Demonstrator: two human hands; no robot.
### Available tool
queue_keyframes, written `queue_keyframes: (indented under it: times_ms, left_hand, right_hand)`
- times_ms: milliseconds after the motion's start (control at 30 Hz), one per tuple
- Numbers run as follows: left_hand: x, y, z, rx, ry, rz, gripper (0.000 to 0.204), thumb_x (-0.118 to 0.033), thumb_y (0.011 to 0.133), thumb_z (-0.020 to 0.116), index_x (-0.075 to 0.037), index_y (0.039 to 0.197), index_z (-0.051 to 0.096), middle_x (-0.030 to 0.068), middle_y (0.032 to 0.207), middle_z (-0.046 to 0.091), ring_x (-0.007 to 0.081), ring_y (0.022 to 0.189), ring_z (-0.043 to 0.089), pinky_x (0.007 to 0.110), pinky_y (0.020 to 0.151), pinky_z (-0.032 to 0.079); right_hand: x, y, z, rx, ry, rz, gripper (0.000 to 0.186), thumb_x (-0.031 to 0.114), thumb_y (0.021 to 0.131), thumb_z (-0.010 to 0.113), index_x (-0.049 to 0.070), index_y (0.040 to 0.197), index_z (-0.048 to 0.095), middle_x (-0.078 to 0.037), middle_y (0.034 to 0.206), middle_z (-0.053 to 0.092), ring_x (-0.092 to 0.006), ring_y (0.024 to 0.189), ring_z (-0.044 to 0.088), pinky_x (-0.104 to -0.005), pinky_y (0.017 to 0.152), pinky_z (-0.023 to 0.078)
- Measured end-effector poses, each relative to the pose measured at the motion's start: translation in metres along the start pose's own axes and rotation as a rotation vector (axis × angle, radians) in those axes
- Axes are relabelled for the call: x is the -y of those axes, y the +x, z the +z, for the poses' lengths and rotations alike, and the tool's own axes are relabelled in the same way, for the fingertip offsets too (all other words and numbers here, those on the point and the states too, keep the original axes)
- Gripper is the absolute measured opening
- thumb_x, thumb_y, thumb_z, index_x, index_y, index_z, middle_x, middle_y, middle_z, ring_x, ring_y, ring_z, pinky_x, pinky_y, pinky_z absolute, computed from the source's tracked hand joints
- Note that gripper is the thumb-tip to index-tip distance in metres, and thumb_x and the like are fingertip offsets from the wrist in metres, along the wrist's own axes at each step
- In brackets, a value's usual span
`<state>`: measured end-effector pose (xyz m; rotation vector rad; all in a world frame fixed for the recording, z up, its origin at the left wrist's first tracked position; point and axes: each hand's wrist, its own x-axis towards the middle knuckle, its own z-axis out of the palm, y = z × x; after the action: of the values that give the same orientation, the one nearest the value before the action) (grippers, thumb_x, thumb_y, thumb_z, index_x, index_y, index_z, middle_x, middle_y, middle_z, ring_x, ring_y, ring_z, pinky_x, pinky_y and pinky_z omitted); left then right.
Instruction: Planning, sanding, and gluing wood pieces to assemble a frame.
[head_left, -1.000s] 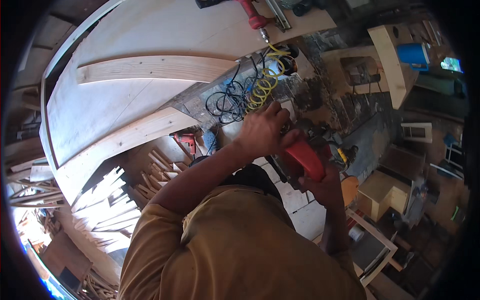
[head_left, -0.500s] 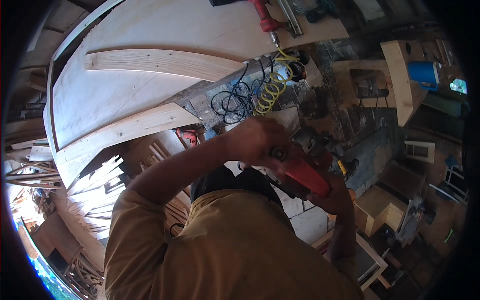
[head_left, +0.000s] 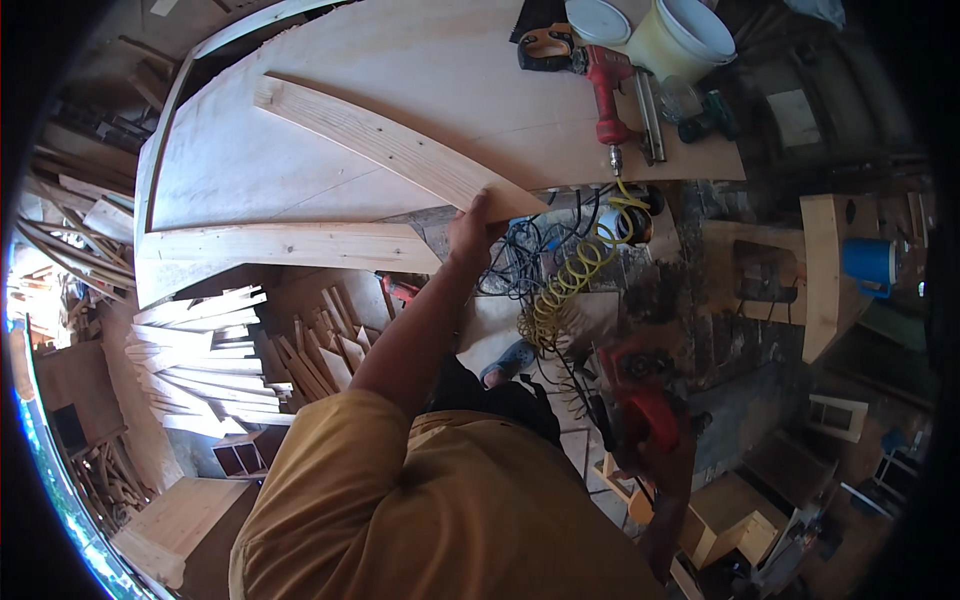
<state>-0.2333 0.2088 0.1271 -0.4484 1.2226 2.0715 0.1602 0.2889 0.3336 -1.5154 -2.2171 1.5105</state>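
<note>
My left hand is closed on the near right end of a curved wooden plank, thumb on top. The plank lies slantwise over the large pale plywood sheet, its held end reaching past the sheet's edge. Low at my right side, my right hand grips a red power tool by its handle. The tool is somewhat blurred, with a round dark part on its body; its exact kind I cannot make out. A second board lies along the sheet's near edge.
On the sheet's right part are a red air nailer, a handsaw and a pale bucket. A yellow coiled hose and tangled black cables hang near my feet. Wood offcuts are piled at left.
My left hand has left the red power tool and taken hold of the plank, which now lies more slanted. My right hand has lowered the tool to my right side. The view has shifted.
</note>
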Motion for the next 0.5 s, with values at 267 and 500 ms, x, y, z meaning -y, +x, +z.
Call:
queue_keyframes:
  times_ms: [267,500]
  left_hand:
    - [-0.048,-0.109,-0.028,0.16,-0.36,0.31,0.05,-0.032,0.091,0.051,-0.002,0.129,0.039,0.0135,0.12,0.051,0.0246,0.107,0.054,0.045,0.091,0.046]
    - [-0.104,-0.161,-0.045,0.621,-0.955,0.261,0.075,-0.052,0.09,0.045,-0.001,0.141,0.027,0.0248,0.139,0.035,0.0391,0.123,0.041,0.056,0.103,0.032]
  right_hand:
    - [-0.003,0.012,-0.016,0.109,0.005,0.001,0.052,0.009,0.063,0.07,0.002,0.113,0.054,-0.004,0.091,0.057,-0.0146,0.083,0.056,-0.0303,0.074,0.047]
    - [0.002,0.022,-0.027,0.2,0.019,0.045,0.039,0.006,0.069,0.068,0.002,0.106,0.056,-0.001,0.079,0.055,-0.0111,0.067,0.053,-0.0272,0.062,0.045]
